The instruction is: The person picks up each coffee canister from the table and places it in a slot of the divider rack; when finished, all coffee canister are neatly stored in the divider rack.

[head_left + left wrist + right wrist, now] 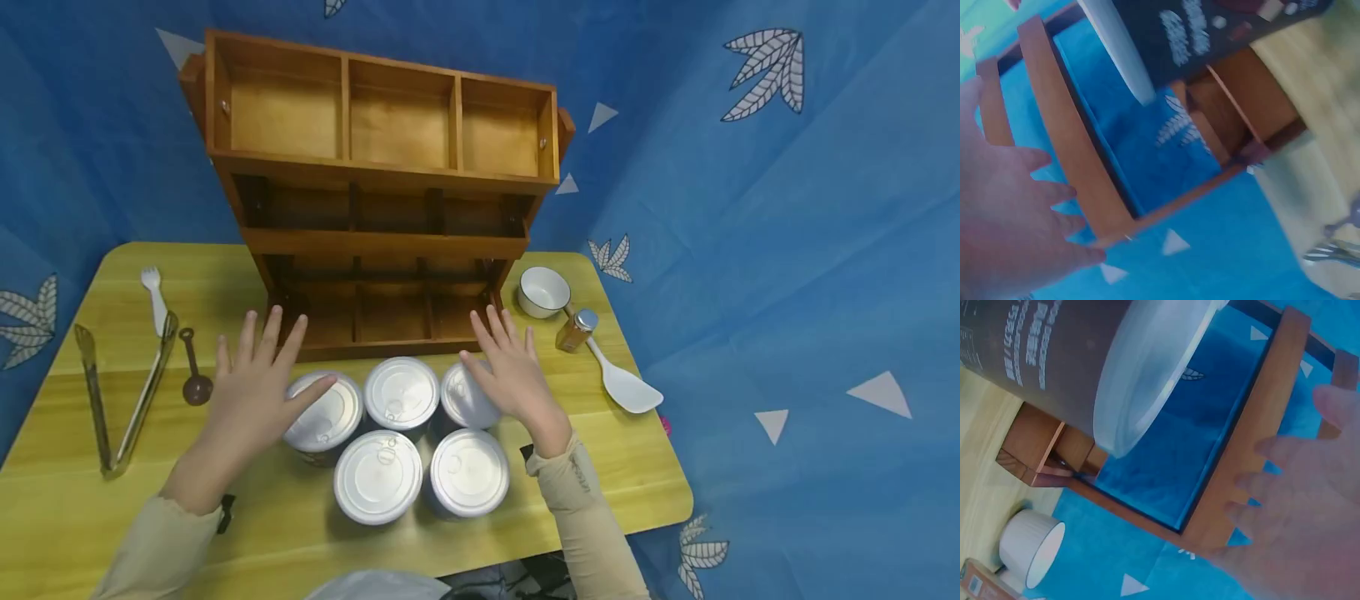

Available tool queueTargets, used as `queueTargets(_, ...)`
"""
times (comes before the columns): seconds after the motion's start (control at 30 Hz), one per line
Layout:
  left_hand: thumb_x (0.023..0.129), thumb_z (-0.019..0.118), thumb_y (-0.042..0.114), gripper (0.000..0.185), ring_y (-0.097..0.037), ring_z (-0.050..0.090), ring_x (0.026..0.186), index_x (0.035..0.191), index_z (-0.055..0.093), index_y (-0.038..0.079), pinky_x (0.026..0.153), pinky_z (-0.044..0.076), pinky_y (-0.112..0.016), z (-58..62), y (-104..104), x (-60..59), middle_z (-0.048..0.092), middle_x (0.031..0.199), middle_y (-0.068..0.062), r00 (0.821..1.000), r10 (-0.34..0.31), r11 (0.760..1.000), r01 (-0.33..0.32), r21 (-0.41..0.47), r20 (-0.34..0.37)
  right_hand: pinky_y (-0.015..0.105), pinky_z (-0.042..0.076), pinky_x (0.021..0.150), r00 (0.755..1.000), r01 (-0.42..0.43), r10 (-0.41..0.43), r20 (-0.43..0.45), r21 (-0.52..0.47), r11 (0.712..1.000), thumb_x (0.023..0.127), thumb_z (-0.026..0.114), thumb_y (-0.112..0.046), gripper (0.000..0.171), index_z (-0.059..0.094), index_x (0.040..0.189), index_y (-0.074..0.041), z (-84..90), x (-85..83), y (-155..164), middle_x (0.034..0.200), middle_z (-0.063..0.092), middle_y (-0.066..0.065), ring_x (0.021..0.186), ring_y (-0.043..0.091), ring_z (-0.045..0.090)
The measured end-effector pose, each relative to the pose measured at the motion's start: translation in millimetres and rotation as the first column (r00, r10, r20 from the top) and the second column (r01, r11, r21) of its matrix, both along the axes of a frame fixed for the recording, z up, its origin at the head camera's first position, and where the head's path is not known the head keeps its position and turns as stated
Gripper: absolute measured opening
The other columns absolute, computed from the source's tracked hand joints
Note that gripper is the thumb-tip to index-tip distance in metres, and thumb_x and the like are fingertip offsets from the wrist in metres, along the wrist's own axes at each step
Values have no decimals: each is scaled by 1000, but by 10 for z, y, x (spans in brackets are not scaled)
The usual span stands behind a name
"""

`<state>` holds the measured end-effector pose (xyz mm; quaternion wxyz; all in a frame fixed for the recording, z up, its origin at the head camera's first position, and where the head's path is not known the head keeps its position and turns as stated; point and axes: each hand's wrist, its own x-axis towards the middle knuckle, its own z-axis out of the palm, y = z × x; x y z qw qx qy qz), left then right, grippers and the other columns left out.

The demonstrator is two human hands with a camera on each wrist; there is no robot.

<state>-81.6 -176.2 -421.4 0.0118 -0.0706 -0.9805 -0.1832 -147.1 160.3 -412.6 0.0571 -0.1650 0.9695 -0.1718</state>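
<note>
My left hand (251, 396) is spread with straight fingers over the left side of the table, its thumb passing above the lid of a can (324, 417). On the other side, my right hand (513, 375) has its fingers fanned out, partly covering another lidded can (467, 400). Neither hand holds anything. Several cans with pale lids stand grouped between them, such as the front one (378, 479). Behind the cans rises a three-tier wooden rack (390, 242) with divided compartments. In the left wrist view a dark printed can (1210, 37) shows close up; whether either hand touches a lid I cannot tell.
At the left lie metal tongs (142, 400), a white fork (155, 300) and a brown measuring spoon (195, 375). At the right are a white pot (543, 292), a small jar (577, 330) and a white spoon (630, 388). Blue patterned cloth (750, 250) surrounds the yellow table (600, 492).
</note>
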Motion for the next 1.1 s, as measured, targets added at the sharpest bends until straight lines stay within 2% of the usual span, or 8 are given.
queueTargets(0.17, 85, 71, 49, 107, -50, -10, 149, 159, -2, 21, 108, -2, -81, -247, -318, 189, -5, 165, -22, 993, -80, 946, 48, 320, 87, 52, 19, 125, 982, 121, -160, -103, -313, 942, 104, 42, -38, 57, 34, 153, -9, 40, -298, 124, 162, 27, 13, 151, 33, 25)
queueTargets(0.33, 78, 79, 10, 115, -25, 5, 154, 159, -2, 23, 125, 15, -51, -775, -426, 473, 4, 162, -30, 989, -118, 734, 24, 679, 92, 43, 39, 116, 930, 193, -340, -137, -605, 773, 103, 51, -26, 44, 50, 143, -8, 120, -799, 210, 148, 51, 14, 139, 28, 46)
queueTargets(0.47, 73, 77, -7, 116, 18, 17, 138, 159, 1, 9, 105, 18, 4, -1148, -329, 526, 9, 157, -37, 990, -137, 600, 49, 798, 43, 45, 41, 114, 897, 151, -336, -288, -516, 843, 102, 51, -21, 43, 50, 143, -5, 131, -1161, 210, 150, 49, 15, 139, 30, 47)
queueTargets(0.57, 72, 80, -3, 118, -6, 21, 149, 159, 2, 11, 108, 22, 0, -1294, -249, 510, 11, 158, -35, 988, -126, 589, -2, 808, 94, 47, 53, 94, 873, 146, -303, -383, -387, 910, 103, 50, -20, 41, 52, 141, -3, 102, -1303, 188, 150, 48, 14, 122, 36, 60)
queueTargets(0.67, 70, 85, 6, 121, -40, 22, 146, 160, 4, 17, 123, 22, -32, -1361, -190, 487, 18, 160, -30, 984, -85, 618, -71, 783, 157, 46, 52, 68, 860, 157, -287, -423, -315, 936, 103, 49, -18, 39, 54, 139, -3, 75, -1349, 168, 150, 49, 13, 102, 39, 67)
queueTargets(0.83, 64, 90, 6, 121, 6, 32, 136, 158, 15, 17, 123, 21, -33, -1420, -128, 452, 34, 153, -26, 992, -25, 614, -81, 785, 122, 47, 55, 71, 848, 155, -270, -456, -274, 949, 103, 49, -17, 39, 55, 138, -1, 89, -1361, 139, 149, 49, 14, 106, 39, 66)
queueTargets(0.9, 61, 90, 5, 120, 22, 29, 123, 157, 18, 16, 116, 21, -13, -1442, -101, 436, 39, 150, -24, 996, -11, 610, -65, 790, 90, 49, 57, 79, 843, 154, -260, -471, -251, 956, 103, 48, -17, 39, 55, 138, -1, 91, -1361, 142, 148, 50, 14, 112, 38, 65)
queueTargets(1.1, 55, 92, 2, 122, 19, 38, 123, 155, 23, 14, 104, 23, 2, -1535, -15, 354, 48, 137, 13, 1000, 4, 583, -6, 813, 4, 49, 56, 87, 834, 161, -241, -496, -199, 967, 104, 45, -16, 39, 54, 139, 0, 62, -1359, 167, 149, 49, 14, 117, 38, 62)
